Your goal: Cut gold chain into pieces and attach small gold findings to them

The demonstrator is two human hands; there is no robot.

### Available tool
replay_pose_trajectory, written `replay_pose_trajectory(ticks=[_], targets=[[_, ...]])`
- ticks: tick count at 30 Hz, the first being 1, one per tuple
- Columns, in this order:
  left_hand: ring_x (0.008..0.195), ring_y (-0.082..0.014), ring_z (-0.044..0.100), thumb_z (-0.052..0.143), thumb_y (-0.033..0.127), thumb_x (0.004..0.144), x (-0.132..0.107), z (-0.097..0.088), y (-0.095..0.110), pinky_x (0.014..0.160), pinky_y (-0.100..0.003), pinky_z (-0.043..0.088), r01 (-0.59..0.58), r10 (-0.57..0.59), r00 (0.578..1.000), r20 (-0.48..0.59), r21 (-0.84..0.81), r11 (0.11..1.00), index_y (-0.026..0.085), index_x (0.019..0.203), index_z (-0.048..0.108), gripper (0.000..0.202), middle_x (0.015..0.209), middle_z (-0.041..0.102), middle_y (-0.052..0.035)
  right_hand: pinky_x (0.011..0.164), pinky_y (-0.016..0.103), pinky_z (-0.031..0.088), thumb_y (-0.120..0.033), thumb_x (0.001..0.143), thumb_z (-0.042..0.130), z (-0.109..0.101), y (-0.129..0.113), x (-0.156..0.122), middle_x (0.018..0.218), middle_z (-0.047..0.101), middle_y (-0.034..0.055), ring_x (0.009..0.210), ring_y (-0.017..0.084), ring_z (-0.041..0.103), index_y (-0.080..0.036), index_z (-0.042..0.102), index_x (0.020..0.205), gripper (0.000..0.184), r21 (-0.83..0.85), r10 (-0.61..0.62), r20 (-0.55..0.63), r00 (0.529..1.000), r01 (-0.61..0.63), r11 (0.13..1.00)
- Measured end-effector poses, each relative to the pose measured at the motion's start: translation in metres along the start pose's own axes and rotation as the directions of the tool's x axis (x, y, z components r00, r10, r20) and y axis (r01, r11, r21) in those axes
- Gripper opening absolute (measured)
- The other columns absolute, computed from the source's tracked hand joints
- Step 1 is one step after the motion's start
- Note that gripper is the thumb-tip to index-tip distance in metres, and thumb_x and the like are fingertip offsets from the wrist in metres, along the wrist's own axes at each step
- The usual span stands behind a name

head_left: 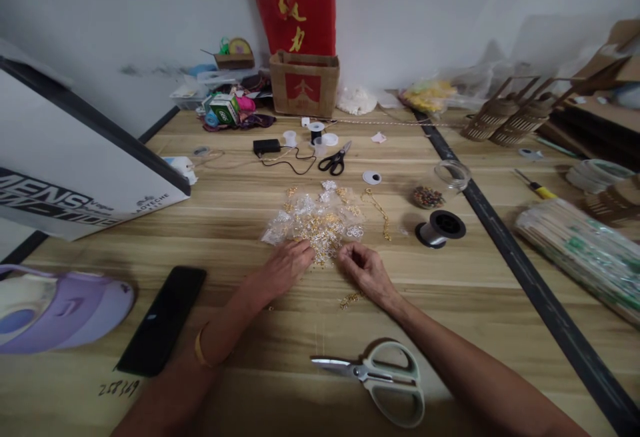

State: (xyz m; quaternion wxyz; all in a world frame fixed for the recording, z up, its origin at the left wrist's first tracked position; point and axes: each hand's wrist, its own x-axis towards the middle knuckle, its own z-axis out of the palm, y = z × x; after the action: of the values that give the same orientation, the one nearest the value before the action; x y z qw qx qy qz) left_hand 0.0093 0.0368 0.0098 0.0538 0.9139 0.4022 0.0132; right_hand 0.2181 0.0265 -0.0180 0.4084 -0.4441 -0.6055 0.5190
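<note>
A loose heap of small gold and silver jewelry findings (320, 227), with clear plastic bags among them, lies mid-table. My left hand (289, 265) rests at the near left edge of the heap, its fingers bent together and touching the pieces. Facing it from the right, my right hand (367, 267) has thumb and index finger pinched; whatever sits between the tips is too small to make out. A small cluster of gold pieces (351, 300) lies just below my right hand. A thin gold chain (381, 214) is stretched out right of the heap.
Large pale-handled scissors (395, 380) lie between my forearms. A black phone (163, 320) is at left. A wire spool (440, 227) and a jar of beads (429, 196) stand at right. Black scissors (335, 159) lie beyond the heap, before a cardboard box (304, 87).
</note>
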Motion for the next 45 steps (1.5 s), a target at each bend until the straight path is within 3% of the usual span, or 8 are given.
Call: replay_pose_trajectory(ticks=[12,20,31,39,45], targets=[[0.078,-0.0155,0.056,0.046,0.02,0.091,-0.002,-0.004,-0.007,0.073,-0.026,0.041,0.095,-0.142,0.978,-0.156,-0.274,0.957,0.016,0.081,0.061,0.018,0.08,0.06,-0.0025,0.052,0.022,0.032,-0.038,0.083,0.054,-0.001,-0.001,0.0,0.062,0.047,-0.0017,0.057,0.01,0.04,-0.015,0.054,0.076,0.023,-0.015,-0.006,-0.001,1.0,0.006,1.0],[0.076,-0.0155,0.054,0.045,0.018,0.091,-0.004,-0.005,-0.003,0.073,-0.027,0.041,0.025,-0.044,0.994,-0.102,-0.185,0.982,0.015,0.078,0.062,0.021,0.079,0.06,-0.0036,0.052,0.022,0.032,-0.038,0.083,0.054,0.0,-0.002,0.0,0.063,0.047,-0.0017,0.056,0.01,0.04,-0.016,0.053,0.076,0.024,-0.021,-0.006,-0.005,1.0,0.006,1.0],[0.079,-0.0175,0.055,0.041,0.017,0.092,0.001,-0.001,0.0,0.075,-0.029,0.041,0.027,-0.032,0.998,-0.052,-0.1,0.995,0.014,0.078,0.06,0.024,0.081,0.06,-0.0051,0.053,0.022,0.033,-0.035,0.083,0.054,0.0,-0.001,0.0,0.064,0.048,-0.0008,0.059,0.011,0.041,-0.016,0.054,0.076,0.021,-0.018,-0.018,-0.008,1.0,0.018,1.0],[0.077,-0.0156,0.055,0.047,0.018,0.09,0.0,0.005,-0.005,0.073,-0.027,0.042,0.04,-0.113,0.971,-0.212,-0.323,0.946,0.015,0.079,0.06,0.016,0.079,0.06,-0.0036,0.052,0.022,0.033,-0.036,0.083,0.053,-0.001,0.001,0.0,0.063,0.048,-0.0009,0.057,0.011,0.041,-0.016,0.055,0.077,0.022,-0.035,-0.009,0.001,1.0,0.009,0.999],[0.068,-0.0133,0.057,0.055,0.019,0.083,0.003,0.01,-0.008,0.067,-0.024,0.044,0.094,-0.324,0.897,-0.301,-0.586,0.805,0.015,0.077,0.06,0.009,0.074,0.063,-0.0027,0.052,0.022,0.032,-0.036,0.082,0.054,0.0,0.0,0.0,0.064,0.048,-0.0011,0.057,0.01,0.041,-0.016,0.053,0.075,0.021,0.001,-0.002,-0.002,1.0,0.002,1.0]])
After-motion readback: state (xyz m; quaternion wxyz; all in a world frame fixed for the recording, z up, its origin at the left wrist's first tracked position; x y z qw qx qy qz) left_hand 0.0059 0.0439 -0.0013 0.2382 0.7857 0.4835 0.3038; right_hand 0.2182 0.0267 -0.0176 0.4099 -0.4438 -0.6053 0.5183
